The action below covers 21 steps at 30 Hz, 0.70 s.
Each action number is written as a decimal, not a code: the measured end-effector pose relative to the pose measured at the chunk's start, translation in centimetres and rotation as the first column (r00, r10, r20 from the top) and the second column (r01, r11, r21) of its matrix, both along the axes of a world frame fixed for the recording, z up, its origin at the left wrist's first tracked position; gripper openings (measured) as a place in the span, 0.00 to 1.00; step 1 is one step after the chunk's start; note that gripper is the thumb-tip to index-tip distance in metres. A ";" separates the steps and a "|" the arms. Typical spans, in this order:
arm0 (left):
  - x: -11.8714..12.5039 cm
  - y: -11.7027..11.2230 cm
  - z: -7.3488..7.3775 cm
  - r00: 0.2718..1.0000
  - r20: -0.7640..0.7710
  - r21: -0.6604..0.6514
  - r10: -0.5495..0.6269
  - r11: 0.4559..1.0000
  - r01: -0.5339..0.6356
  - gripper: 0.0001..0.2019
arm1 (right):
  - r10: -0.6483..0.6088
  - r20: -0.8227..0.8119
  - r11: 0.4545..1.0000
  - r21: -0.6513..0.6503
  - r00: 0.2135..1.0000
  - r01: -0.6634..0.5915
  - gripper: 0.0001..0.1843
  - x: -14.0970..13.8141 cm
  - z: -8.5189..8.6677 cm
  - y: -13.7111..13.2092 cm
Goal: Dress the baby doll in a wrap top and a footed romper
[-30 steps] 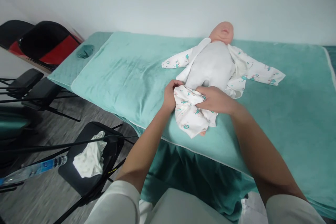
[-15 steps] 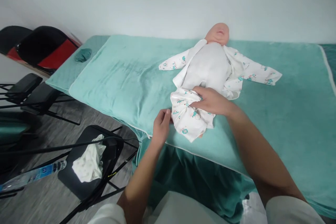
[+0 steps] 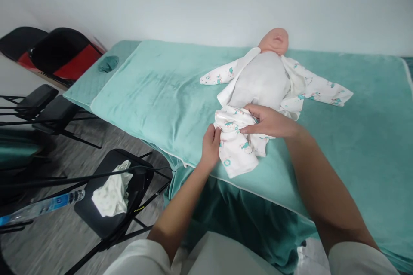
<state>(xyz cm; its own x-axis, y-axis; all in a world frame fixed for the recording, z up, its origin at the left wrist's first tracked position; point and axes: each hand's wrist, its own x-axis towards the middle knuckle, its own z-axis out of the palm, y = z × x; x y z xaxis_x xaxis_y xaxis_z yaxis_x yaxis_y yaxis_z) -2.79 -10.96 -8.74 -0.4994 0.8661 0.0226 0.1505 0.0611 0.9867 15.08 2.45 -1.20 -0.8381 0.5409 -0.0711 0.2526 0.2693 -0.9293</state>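
Fabric, soft and thin by the look of it: printed baby suit (image 3: 240, 146), white with small teal and pink figures; lies open under doll (image 3: 261, 81) in the middle of padded table (image 3: 155, 94), with sleeves spread to left and right; lower part gathered into a bunch at the near end of the doll, close to the near edge of the table.

Over the top of the bunch, right hand (image 3: 267, 121), closed down on the cloth just below the grey trunk of the doll; at the left side of the same bunch, left hand (image 3: 211, 144), pinching the cloth in a narrow grip between thumb and fingers.

Probably very light and limp; folds and slides easily and holds no shape, so better taken by a hem or an opening edge than by the loose middle; may stretch a little and catch on the legs of the doll, hidden now inside the cloth. Doll seemingly stuffed in the trunk and firmer in the head; not fragile, but likely to roll if pulled from one side only; best steadied at the hip.

Near left, below the table: black folding chair (image 3: 97, 219) with crumpled white cloth (image 3: 111, 189) on its seat; water bottle (image 3: 45, 207) further left; black and red chairs (image 3: 64, 51) at the far left by the wall.
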 end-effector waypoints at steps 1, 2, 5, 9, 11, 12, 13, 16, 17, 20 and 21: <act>-0.6 0.7 -0.1 0.999 -0.054 0.008 -0.007 1.000 0.008 0.15 | -0.001 0.003 1.000 0.007 1.000 0.001 0.24 0.0 0.1 0.0; -1.1 1.5 -0.1 0.995 -0.096 0.018 -0.019 1.000 0.021 0.15 | -0.006 0.009 1.000 0.014 1.000 0.006 0.24 0.0 0.2 0.0; -2.4 3.9 -0.1 0.983 -0.179 0.039 -0.038 0.998 0.046 0.14 | -0.072 0.029 0.994 0.080 0.997 0.069 0.20 -0.4 0.3 -0.2; -2.9 6.3 0.0 0.956 -0.293 0.049 0.009 0.999 0.006 0.09 | -0.270 0.066 0.951 0.177 0.961 0.255 0.12 -1.0 0.3 -0.6; -2.8 7.0 0.0 0.932 -0.361 0.047 0.025 0.999 -0.008 0.09 | -0.336 0.085 0.935 0.152 0.938 0.321 0.09 -1.3 0.2 -0.8; -2.8 7.2 0.0 0.919 -0.393 0.041 0.028 0.999 -0.013 0.09 | -0.354 0.089 0.930 0.136 0.931 0.340 0.09 -1.4 0.2 -0.9; -2.8 7.3 -0.1 0.907 -0.420 0.036 0.031 0.999 -0.017 0.10 | -0.368 0.088 0.926 0.127 0.926 0.356 0.08 -1.5 0.2 -0.9; -2.8 7.6 -0.3 0.886 -0.461 0.032 0.038 0.999 -0.026 0.09 | -0.401 0.078 0.913 0.118 0.913 0.391 0.09 -1.7 0.1 -1.0; -2.9 7.8 -0.4 0.885 -0.465 0.031 0.039 0.999 -0.027 0.09 | -0.410 0.075 0.909 0.117 0.909 0.401 0.09 -1.7 0.0 -1.0; -3.1 8.5 -0.5 0.871 -0.490 0.003 0.031 0.999 -0.034 0.08 | -0.423 0.066 0.901 0.135 0.904 0.412 0.09 -1.9 -0.1 -1.0; -3.2 8.7 -0.5 0.863 -0.505 -0.013 0.023 0.999 -0.034 0.08 | -0.416 0.060 0.903 0.151 0.908 0.403 0.09 -1.9 -0.1 -1.0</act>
